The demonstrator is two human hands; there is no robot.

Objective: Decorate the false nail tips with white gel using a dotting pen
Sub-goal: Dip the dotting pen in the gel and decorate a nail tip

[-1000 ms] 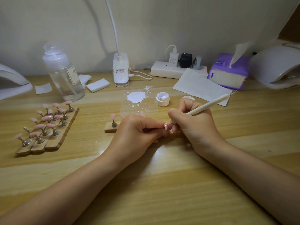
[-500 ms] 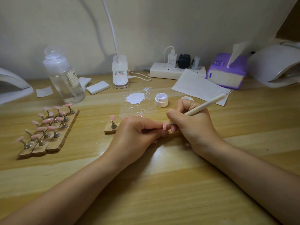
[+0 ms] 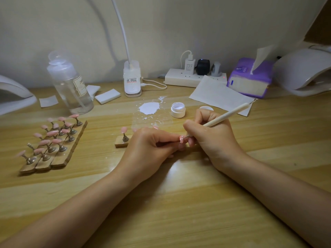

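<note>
Centrally, right hand (image 3: 213, 138) gripping dotting pen (image 3: 225, 115), tip down-left on nail tip (image 3: 181, 139), pinched by left hand (image 3: 150, 149) fingers.

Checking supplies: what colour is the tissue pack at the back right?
Purple, with a pale front panel; the tissue pack shows only in the head view.

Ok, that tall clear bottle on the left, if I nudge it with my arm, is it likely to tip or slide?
The clear bottle looks tall and narrow, so a nudge near its cap would probably tip it rather than slide it. It seems to hold clear liquid, though the level is hard to read. The nail tip stands sit close beside it, so a fall could hit them.
</note>
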